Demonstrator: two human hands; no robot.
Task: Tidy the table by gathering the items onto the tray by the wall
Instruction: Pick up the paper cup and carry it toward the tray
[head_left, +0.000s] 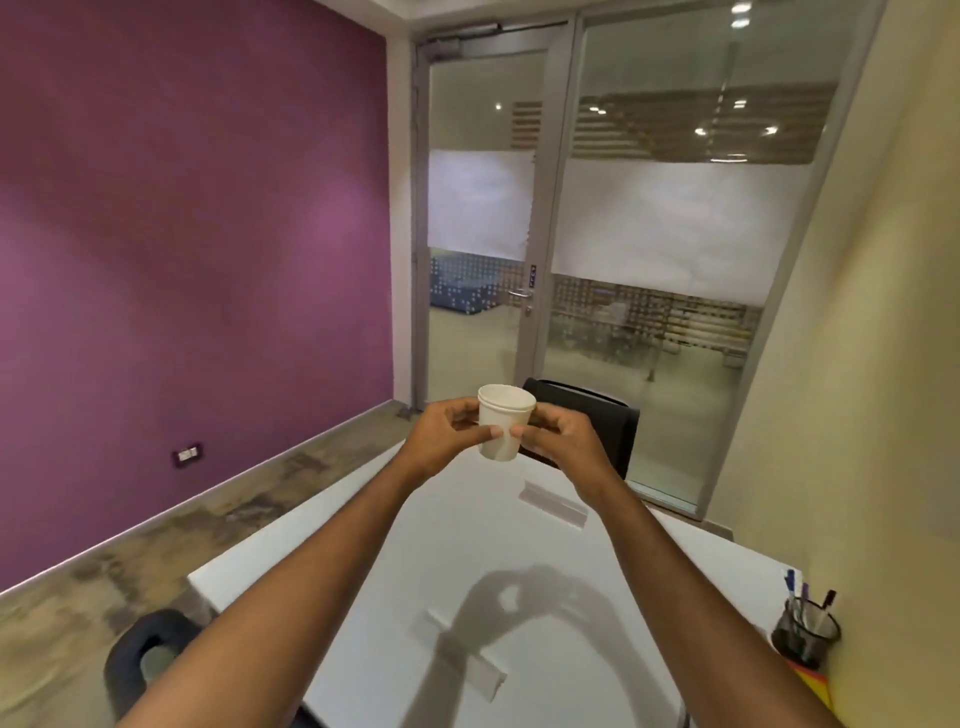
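I held the white paper cup (505, 422) above the tabletop (519, 561) with left hand (451, 435) and right hand (558, 435) both pinching it, the tray not visible, so gathering remained unfinished.

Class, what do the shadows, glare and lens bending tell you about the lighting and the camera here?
Head view: hands holding the paper cup cast a soft shadow on the white table near the camera, so light comes from above and ahead; ceiling lamps glare in the glass door; the wide lens bends the door frame and walls; everything looks slightly soft.
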